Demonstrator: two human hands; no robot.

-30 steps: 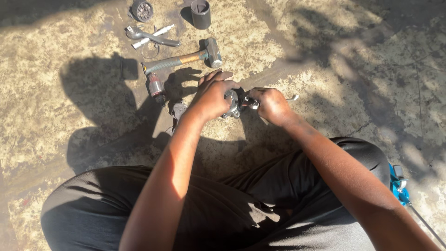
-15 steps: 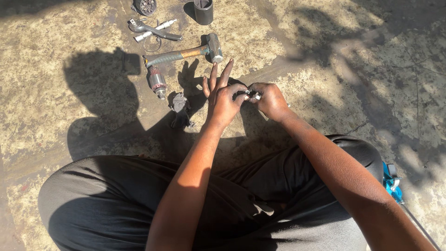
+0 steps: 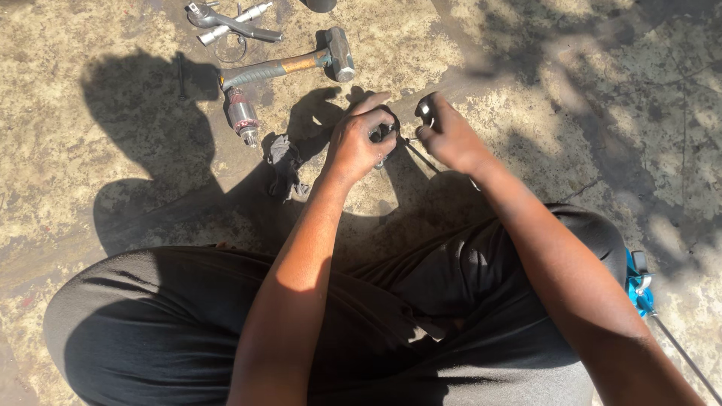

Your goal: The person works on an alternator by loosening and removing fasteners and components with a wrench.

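- The left hand (image 3: 359, 143) is curled tight around a small dark part (image 3: 387, 129), held just above the ground.
- The right hand (image 3: 450, 137) is closed too. It pinches a small shiny piece (image 3: 426, 110) right beside the dark part. A thin rod (image 3: 421, 154) sticks out under this hand.
- The two hands almost touch, in front of the person's knees.
- The person sits on rough ground (image 3: 564, 90) in dark trousers (image 3: 173, 316).
- A hammer (image 3: 289, 64) lies on the ground, past the left hand.
- A short metal tube (image 3: 242, 114) lies next to the hammer's handle.
- A grey rag (image 3: 282, 162) lies near the left wrist.
- Some silver tools (image 3: 229, 21) lie further off, at the top.
- A blue thing (image 3: 639, 284) sits by the right leg. I cannot tell what it is.
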